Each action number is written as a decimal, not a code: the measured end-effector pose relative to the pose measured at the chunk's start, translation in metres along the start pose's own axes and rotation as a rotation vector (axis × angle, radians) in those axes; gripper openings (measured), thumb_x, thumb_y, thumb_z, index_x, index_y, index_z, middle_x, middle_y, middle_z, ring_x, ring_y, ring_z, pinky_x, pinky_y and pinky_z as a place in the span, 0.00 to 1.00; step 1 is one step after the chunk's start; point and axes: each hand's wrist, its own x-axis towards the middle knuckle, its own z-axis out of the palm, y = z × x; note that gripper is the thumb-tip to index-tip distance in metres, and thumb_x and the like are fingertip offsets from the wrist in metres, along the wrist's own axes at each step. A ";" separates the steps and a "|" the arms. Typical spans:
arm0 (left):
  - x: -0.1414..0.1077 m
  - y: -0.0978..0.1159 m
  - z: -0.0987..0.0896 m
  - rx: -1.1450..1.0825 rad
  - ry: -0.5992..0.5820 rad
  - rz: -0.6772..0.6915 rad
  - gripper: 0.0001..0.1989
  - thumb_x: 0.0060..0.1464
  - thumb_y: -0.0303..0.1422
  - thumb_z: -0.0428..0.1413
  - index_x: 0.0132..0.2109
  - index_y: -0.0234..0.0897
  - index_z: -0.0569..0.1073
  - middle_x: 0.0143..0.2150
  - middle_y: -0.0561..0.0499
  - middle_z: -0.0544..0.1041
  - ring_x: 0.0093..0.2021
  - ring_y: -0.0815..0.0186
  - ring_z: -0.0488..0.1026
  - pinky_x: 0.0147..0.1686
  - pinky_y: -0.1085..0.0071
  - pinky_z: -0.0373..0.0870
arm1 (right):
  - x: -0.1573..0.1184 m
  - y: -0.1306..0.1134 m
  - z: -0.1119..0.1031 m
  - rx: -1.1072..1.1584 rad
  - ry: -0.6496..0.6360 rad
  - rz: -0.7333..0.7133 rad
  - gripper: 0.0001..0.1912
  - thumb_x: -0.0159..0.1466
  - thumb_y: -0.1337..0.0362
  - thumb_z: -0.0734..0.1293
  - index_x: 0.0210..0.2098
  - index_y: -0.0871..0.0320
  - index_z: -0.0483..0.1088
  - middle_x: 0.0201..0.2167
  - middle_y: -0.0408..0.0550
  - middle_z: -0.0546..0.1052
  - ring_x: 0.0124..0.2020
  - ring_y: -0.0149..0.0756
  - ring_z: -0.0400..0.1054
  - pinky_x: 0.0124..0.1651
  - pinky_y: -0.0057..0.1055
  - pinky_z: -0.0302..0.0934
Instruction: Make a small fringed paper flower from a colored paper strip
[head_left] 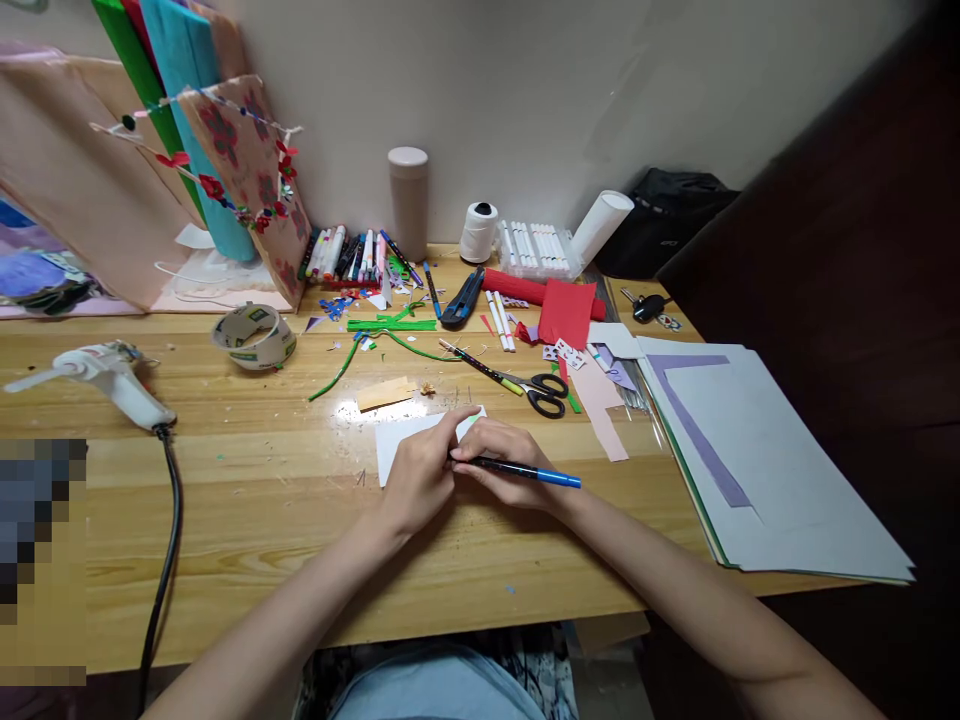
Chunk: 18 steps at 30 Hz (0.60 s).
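In the head view a marker pen [525,470] with a dark barrel and a blue end lies across my right hand [506,445], its blue end pointing right. The fingers of that hand are closed around the barrel. My left hand [421,462] meets it at the pen's other end, fingers pinched there; the tip itself is hidden between the two hands. Under both hands a white piece of paper [388,445] lies on the table, partly covered. Just beyond are a small wooden piece [386,393], black-handled scissors [547,393] and a dark patterned pen [480,364].
A glue gun [112,380] with a black cord stands left, near a tape roll [255,345]. Behind are a utility knife [463,298], markers [341,255], a thread spool [478,235], a bottle [409,205] and red paper [566,312]. Large paper sheets [795,450] overhang the right edge.
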 end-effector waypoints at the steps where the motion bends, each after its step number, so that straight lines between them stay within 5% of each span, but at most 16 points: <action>1: 0.001 0.001 0.000 -0.011 -0.001 -0.008 0.31 0.46 0.19 0.47 0.58 0.41 0.59 0.30 0.55 0.70 0.30 0.69 0.69 0.32 0.76 0.62 | 0.001 0.000 -0.003 -0.002 -0.014 0.019 0.02 0.60 0.65 0.66 0.32 0.55 0.69 0.29 0.47 0.76 0.32 0.35 0.69 0.37 0.32 0.63; 6: 0.003 0.013 0.002 -0.057 -0.084 -0.062 0.24 0.49 0.20 0.45 0.54 0.39 0.58 0.34 0.51 0.73 0.32 0.66 0.71 0.31 0.74 0.63 | 0.006 -0.005 -0.030 0.042 -0.107 0.218 0.04 0.60 0.63 0.66 0.31 0.57 0.71 0.30 0.47 0.77 0.32 0.35 0.71 0.35 0.30 0.63; 11: 0.001 0.025 0.010 -0.080 -0.215 -0.084 0.16 0.49 0.21 0.45 0.45 0.40 0.60 0.33 0.50 0.74 0.30 0.63 0.72 0.28 0.73 0.60 | 0.007 -0.013 -0.051 0.024 -0.311 0.158 0.06 0.60 0.62 0.67 0.30 0.58 0.73 0.28 0.48 0.77 0.30 0.35 0.70 0.33 0.30 0.61; 13: 0.002 0.020 0.009 -0.149 -0.225 -0.115 0.14 0.49 0.22 0.47 0.43 0.40 0.61 0.29 0.52 0.73 0.27 0.65 0.70 0.26 0.74 0.59 | 0.006 -0.014 -0.064 0.033 -0.294 0.148 0.07 0.59 0.60 0.67 0.28 0.57 0.73 0.26 0.47 0.76 0.28 0.35 0.69 0.32 0.31 0.61; 15: 0.006 0.010 0.002 -0.232 -0.191 -0.204 0.09 0.50 0.24 0.49 0.40 0.38 0.64 0.26 0.54 0.71 0.25 0.68 0.67 0.25 0.75 0.58 | 0.005 -0.014 -0.084 0.076 -0.073 0.127 0.10 0.57 0.56 0.68 0.25 0.55 0.72 0.21 0.44 0.73 0.23 0.34 0.66 0.28 0.32 0.59; 17: 0.011 -0.001 -0.009 -0.260 -0.126 -0.374 0.04 0.48 0.25 0.51 0.34 0.37 0.65 0.23 0.56 0.67 0.22 0.70 0.63 0.23 0.76 0.57 | 0.006 -0.011 -0.103 0.146 0.475 -0.004 0.13 0.55 0.52 0.68 0.22 0.53 0.68 0.15 0.40 0.66 0.17 0.30 0.60 0.23 0.31 0.54; 18: 0.014 -0.004 -0.014 -0.256 -0.105 -0.391 0.05 0.48 0.27 0.53 0.35 0.36 0.67 0.22 0.57 0.66 0.21 0.71 0.62 0.22 0.76 0.56 | 0.006 -0.009 -0.109 0.158 0.649 -0.042 0.13 0.53 0.52 0.69 0.22 0.52 0.67 0.15 0.39 0.65 0.17 0.29 0.59 0.23 0.31 0.53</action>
